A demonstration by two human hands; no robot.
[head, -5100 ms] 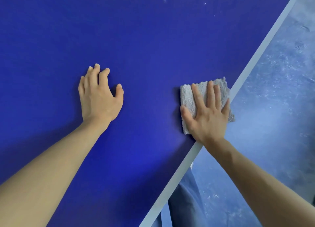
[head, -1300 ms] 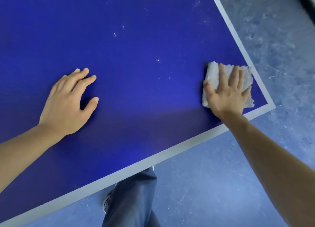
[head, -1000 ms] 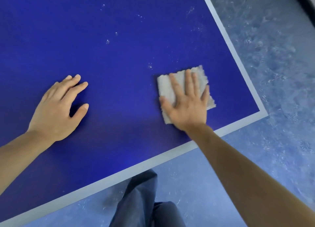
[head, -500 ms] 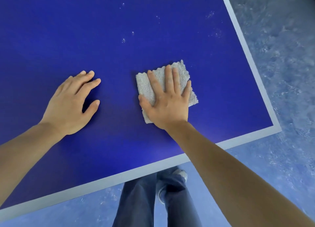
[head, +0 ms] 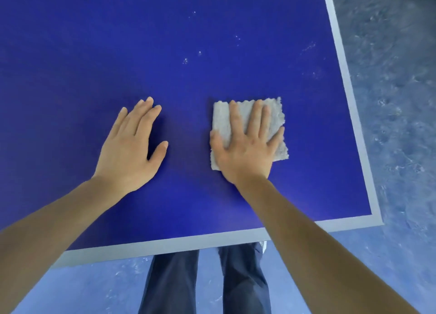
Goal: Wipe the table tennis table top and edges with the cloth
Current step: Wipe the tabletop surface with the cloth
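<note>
Slid inward from the corner, the square grey terry cloth (head: 220, 120) lies on the blue desk (head: 118, 42) under the spread right hand (head: 245, 148); the left hand (head: 132, 148) rests flat, spread. Short strokes risk missing the white specks (head: 185, 60) beyond.

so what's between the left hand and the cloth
Nothing: just a bare strip of blue table top between the left hand and the cloth, in the head view.

left hand (head: 132, 148) lies flat, fingers straight, thumb splayed toward the right hand (head: 245, 148), whose spread fingers press palm-down; both forearms extended.
</note>
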